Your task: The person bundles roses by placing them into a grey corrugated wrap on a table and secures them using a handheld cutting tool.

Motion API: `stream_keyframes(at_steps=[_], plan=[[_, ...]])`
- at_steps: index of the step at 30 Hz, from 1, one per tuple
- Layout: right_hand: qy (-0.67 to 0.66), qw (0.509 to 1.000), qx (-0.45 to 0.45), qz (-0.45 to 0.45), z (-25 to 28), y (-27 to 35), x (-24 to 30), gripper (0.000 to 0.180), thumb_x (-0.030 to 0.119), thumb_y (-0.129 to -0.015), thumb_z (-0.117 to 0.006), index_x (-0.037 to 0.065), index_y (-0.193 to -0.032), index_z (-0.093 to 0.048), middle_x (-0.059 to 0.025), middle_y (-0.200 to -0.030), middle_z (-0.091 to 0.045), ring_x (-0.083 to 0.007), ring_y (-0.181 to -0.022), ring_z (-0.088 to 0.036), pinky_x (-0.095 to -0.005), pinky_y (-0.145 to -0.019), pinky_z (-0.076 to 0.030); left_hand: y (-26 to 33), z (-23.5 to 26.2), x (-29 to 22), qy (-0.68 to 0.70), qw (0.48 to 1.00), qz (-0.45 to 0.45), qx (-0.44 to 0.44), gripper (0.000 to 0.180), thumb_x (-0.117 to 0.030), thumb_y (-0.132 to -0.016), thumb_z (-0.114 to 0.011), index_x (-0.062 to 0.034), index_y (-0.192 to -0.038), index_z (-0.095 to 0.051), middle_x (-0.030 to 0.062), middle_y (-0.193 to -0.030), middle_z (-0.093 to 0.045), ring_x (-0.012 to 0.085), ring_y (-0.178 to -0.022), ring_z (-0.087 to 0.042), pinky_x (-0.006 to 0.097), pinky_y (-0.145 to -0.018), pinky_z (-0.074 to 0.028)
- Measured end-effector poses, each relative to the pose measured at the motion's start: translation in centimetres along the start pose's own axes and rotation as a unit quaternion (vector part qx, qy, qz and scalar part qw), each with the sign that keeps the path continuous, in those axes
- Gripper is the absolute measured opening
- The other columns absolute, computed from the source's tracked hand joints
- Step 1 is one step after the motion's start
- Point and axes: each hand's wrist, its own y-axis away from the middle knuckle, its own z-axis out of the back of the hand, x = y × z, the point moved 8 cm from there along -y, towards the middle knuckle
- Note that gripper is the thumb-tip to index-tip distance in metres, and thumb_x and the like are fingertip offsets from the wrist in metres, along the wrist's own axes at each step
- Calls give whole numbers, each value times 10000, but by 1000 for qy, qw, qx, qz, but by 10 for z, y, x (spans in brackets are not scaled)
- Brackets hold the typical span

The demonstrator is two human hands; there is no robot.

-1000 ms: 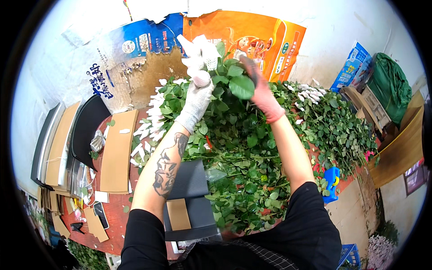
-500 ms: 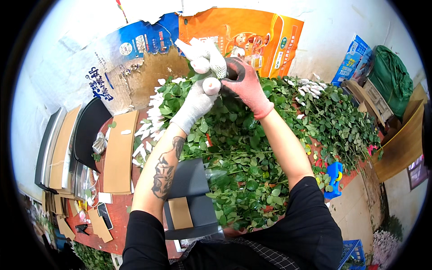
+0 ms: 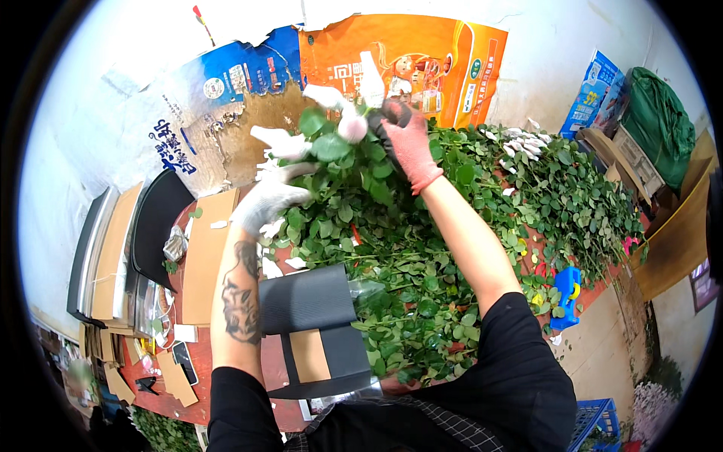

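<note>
My right hand (image 3: 407,143), in a pink-red glove with dark fingers, is closed on several roses held up over the table. Their heads wear white foam net sleeves; one sleeved rose (image 3: 370,79) points upward and another rose head (image 3: 352,126) faces me, pinkish. A sleeved rose (image 3: 282,142) leans out to the left. The stems within my grip are mostly hidden by leaves. Below and left of the bunch my left hand (image 3: 273,197), in a pale grey glove, is open with fingers stretched apart. It is beside the leaves and holds nothing that I can see.
Leafy rose stems (image 3: 422,301) cover the red table's middle and right, with sleeved heads (image 3: 525,142) at the far right. A dark corrugated sheet (image 3: 309,297) lies near me. Cardboard (image 3: 205,260) lies left, a blue tape dispenser (image 3: 565,297) right. A wall stands behind.
My left hand has come away from the bunch, moving left and down, and its fingers have opened. The roses have spread apart, showing their leaves, while my right hand keeps hold.
</note>
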Motion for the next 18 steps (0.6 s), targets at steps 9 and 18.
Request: stream_keyframes(at_steps=[9,18], plan=[[145,985,31,89,-60,21,-23,212,127,-748,-668,35,-938,-654,-141,-825,-654,-258,-774,-636,-339,-712,-475,13,36,-85,-221,894,-125,-370,327,-359,-813,-587,-68,-923,-686,109,-811,-667,247,-811,-642,355,-739,-491],[168,983,66,43,-92,35,-52,225,234,-745,-671,122,-941,-673,-110,-905,-661,-306,-870,-625,-375,-768,-486,-30,9,-31,-354,929,50,-93,193,-205,-689,-614,-62,-796,-687,86,-625,-636,166,-618,-624,326,-656,-496]])
